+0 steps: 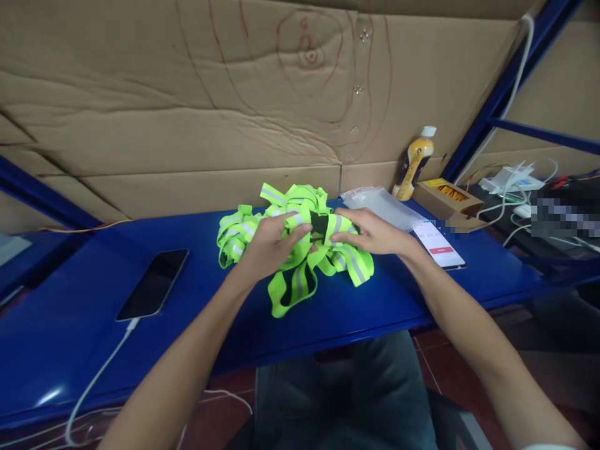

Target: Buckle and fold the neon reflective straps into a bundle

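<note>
Two phones [152,284] [439,247], one bottle [413,164], one strap bundle [295,247].

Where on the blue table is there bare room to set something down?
Bare blue table lies between the dark phone and the left hand, and along the near edge. It is crowded around the vest straps, right hand, plastic bag, lit phone, bottle and box.

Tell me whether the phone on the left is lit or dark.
Dark. The left phone lies flat on the blue table with a black screen, a white cable plugged into its near end.
</note>
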### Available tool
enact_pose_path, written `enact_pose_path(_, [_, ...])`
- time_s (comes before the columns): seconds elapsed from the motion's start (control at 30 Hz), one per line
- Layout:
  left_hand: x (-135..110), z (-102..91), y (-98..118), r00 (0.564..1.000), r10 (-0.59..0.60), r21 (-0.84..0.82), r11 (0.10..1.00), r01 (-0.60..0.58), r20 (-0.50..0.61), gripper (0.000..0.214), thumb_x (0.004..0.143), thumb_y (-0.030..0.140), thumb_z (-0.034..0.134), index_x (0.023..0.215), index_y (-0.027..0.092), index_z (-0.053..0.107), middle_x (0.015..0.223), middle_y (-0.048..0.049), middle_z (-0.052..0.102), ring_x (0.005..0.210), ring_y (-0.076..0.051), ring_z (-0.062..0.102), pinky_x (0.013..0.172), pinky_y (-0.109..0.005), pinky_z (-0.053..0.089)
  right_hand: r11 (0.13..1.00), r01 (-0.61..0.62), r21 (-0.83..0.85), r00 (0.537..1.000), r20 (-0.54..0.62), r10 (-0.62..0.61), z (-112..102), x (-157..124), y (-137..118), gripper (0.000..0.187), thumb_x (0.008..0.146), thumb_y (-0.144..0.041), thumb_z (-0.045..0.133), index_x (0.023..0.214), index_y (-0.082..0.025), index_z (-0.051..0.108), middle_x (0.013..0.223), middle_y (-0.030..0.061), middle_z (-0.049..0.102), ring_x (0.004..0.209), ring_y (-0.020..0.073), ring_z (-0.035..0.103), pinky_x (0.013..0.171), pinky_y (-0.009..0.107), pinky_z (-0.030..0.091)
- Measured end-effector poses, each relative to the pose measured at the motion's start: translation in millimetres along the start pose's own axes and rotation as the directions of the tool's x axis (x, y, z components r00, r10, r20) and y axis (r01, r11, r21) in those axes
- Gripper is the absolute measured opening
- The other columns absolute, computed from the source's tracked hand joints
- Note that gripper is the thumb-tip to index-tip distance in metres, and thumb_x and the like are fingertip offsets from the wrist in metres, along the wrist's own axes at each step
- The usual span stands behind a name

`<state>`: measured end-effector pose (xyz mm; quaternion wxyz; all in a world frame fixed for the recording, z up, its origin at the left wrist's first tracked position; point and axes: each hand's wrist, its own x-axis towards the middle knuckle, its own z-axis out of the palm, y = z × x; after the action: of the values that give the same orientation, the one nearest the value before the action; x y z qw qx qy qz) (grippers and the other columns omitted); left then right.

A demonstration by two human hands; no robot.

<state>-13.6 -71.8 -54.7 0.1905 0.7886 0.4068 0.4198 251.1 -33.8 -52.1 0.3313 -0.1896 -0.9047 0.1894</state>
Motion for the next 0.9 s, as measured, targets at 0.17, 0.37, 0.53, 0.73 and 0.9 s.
enact_pose_path(0.17, [-3,-3.9,15,0.952,0.045,-0.155,0.988,0.003,0.304,0.033,0.105,0.044,0.065,0.089,0.018,0.076,0.083,-0.001,0.078,0.073,-0.016,0.068,0.072,-0.027,0.05,1.0,-0.003,-0.016,0.991,0.132,0.005,8,-2,-5,0.031,0.109,-0.049,0.065,0.1,-0.021,0.058,0.07,-0.0063,0.051,0.061,0.0137,0.045,0.061,0.03,0.034])
enact_pose_path(0.37, [-9,-3.1,20,0.977,0.007,0.027,1.0,-0.013,0.211,0.045,0.096,0.062,0.073,0.089,0.018,0.076,0.08,-0.002,0.074,0.073,-0.018,0.063,0.068,-0.03,0.045,0.982,0.078,-0.173,0.993,0.098,-0.062,5,-4,-14,0.026,0.113,-0.038,0.058,0.094,-0.02,0.062,0.077,-0.0009,0.061,0.07,0.0163,0.055,0.068,0.031,0.04])
enact_pose_path(0.53, [-8,-11.8,23,0.981,-0.124,-0.231,0.96,0.156,0.147,0.054,0.105,0.064,0.059,0.084,0.018,0.079,0.084,-0.0055,0.076,0.076,-0.019,0.069,0.072,-0.032,0.053,0.809,0.173,-0.562,0.933,-0.17,-0.318,16,-6,-10,0.025,0.111,-0.018,0.05,0.122,-0.024,0.072,0.121,0.0092,0.08,0.104,0.0268,0.067,0.089,0.045,0.047])
enact_pose_path(0.73, [-4,-10.3,14,0.973,-0.229,-0.331,0.917,0.224,0.025,0.041,0.076,0.049,0.096,0.1,0.017,0.083,0.097,-0.007,0.083,0.085,-0.025,0.076,0.078,-0.036,0.063,0.857,0.236,-0.458,0.924,-0.167,-0.344,18,-6,-10,0.042,0.105,-0.032,0.067,0.148,-0.03,0.064,0.15,0.0106,0.07,0.129,0.0323,0.066,0.107,0.056,0.052])
enact_pose_path(0.9, [-9,-6.5,12,0.997,0.058,-0.048,0.997,-0.06,-0.041,0.029,0.085,0.045,0.089,0.098,0.019,0.084,0.098,-0.0055,0.084,0.091,-0.027,0.08,0.086,-0.037,0.065,0.941,0.047,-0.334,0.981,-0.161,-0.107,8,-6,-16,0.056,0.101,-0.051,0.076,0.147,-0.022,0.064,0.137,0.0147,0.076,0.125,0.0344,0.07,0.11,0.054,0.051])
